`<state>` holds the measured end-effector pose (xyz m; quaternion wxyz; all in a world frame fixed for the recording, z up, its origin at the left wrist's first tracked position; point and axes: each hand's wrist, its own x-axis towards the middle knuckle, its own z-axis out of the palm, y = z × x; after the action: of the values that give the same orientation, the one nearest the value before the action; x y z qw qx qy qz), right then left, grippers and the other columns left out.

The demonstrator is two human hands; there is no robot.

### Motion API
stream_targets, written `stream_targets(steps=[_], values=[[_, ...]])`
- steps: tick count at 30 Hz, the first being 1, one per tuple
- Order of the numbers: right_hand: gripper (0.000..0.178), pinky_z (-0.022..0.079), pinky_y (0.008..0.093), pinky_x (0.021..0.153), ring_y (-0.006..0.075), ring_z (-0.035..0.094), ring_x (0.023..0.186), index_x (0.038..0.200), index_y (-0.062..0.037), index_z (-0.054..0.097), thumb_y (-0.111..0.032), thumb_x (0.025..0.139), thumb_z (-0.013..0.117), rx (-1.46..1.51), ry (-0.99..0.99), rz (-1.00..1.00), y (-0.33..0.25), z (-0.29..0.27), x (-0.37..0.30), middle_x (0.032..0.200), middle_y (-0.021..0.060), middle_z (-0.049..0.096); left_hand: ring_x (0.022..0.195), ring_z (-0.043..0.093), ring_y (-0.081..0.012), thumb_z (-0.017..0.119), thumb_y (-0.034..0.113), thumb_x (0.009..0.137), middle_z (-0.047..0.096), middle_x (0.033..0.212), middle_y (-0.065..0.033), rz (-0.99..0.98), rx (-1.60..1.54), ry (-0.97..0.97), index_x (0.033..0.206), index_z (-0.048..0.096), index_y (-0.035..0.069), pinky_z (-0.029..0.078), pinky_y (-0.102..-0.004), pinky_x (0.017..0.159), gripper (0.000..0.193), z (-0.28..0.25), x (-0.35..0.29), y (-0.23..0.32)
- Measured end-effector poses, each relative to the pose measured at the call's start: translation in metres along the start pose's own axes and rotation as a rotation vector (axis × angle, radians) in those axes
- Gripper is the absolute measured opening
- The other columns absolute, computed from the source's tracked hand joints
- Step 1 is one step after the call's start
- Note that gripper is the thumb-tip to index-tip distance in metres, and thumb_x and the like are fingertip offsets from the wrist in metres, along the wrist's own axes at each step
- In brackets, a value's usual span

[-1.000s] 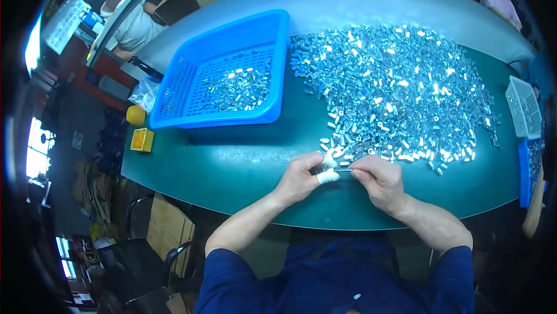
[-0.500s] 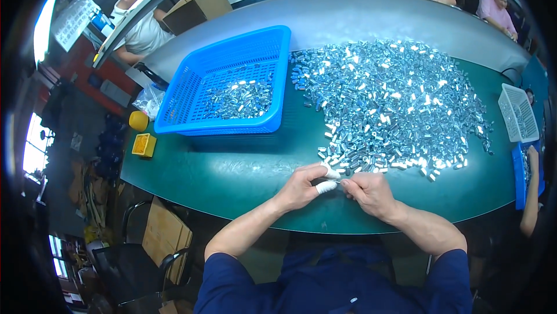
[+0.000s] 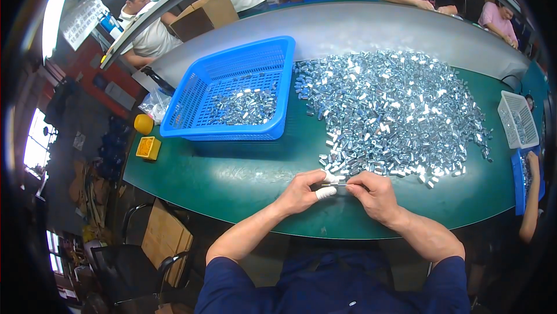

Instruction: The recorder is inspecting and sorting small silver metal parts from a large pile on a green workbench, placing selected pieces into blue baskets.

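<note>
My left hand [image 3: 303,192], with white covers on its thumb and index fingertips, is closed on a small silvery metal piece [image 3: 333,184] near the front edge of the green table. From the other side, my right hand [image 3: 373,195] pinches a thin metal rod [image 3: 344,185] lined up with that piece. Whether the rod sits inside the piece is too small to tell. Just beyond both hands spreads a large heap of short shiny metal pieces [image 3: 400,116]. More of the same kind lie in a blue plastic basket [image 3: 229,134] at the left.
A yellow box [image 3: 148,148] with small orange-yellow contents and a yellow round container [image 3: 143,123] stand at the left edge. A white basket [image 3: 518,119] and a blue bin [image 3: 519,180], with another person's arm over it, are at the right. A grey partition [image 3: 371,26] runs behind.
My hands have drawn slightly apart, and the metal piece and rod now show between them. The view has tilted a little, so the table sits lower in it.
</note>
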<state>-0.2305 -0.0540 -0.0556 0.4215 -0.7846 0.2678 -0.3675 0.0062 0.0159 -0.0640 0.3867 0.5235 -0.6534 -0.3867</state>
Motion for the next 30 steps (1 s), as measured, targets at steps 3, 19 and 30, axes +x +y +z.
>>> stream_targets(steps=[3, 19, 30], values=[[0.008, 0.05, 0.0313, 0.06, 0.0171, 0.066, 0.068, 0.092, -0.0001, 0.074, -0.008, 0.092, 0.076, -0.001, 0.031, -0.022, 0.0, 0.001, 0.0, 0.079, 0.0093, 0.071, 0.093, 0.069, -0.0166, 0.077, 0.015, 0.094, 0.073, 0.101, -0.009, -0.048, 0.02, -0.019, 0.112, 0.073, 0.001, 0.054, -0.0344, 0.082, 0.023, 0.0, 0.001, 0.002], [0.03, 0.05, 0.0262, 0.056, 0.011, 0.063, 0.061, 0.088, 0.0017, 0.069, -0.022, 0.105, 0.064, 0.294, 0.135, 0.226, 0.006, -0.005, -0.001, 0.069, 0.0055, 0.067, 0.08, 0.071, -0.0246, 0.082, 0.004, 0.085, 0.073, 0.091, -0.012, 0.475, 0.52, 0.489, 0.098, 0.073, 0.002, 0.056, -0.0347, 0.073, 0.016, -0.057, 0.01, 0.046], [0.032, 0.05, 0.0243, 0.056, 0.0086, 0.062, 0.063, 0.087, 0.0001, 0.067, -0.025, 0.107, 0.061, 0.293, 0.118, 0.227, 0.004, -0.009, -0.002, 0.072, 0.0039, 0.067, 0.098, 0.07, -0.0336, 0.08, 0.008, 0.084, 0.073, 0.106, -0.0137, 0.475, 0.919, 0.687, 0.109, 0.072, 0.004, 0.056, -0.0424, 0.087, 0.026, -0.106, 0.041, 0.066]])
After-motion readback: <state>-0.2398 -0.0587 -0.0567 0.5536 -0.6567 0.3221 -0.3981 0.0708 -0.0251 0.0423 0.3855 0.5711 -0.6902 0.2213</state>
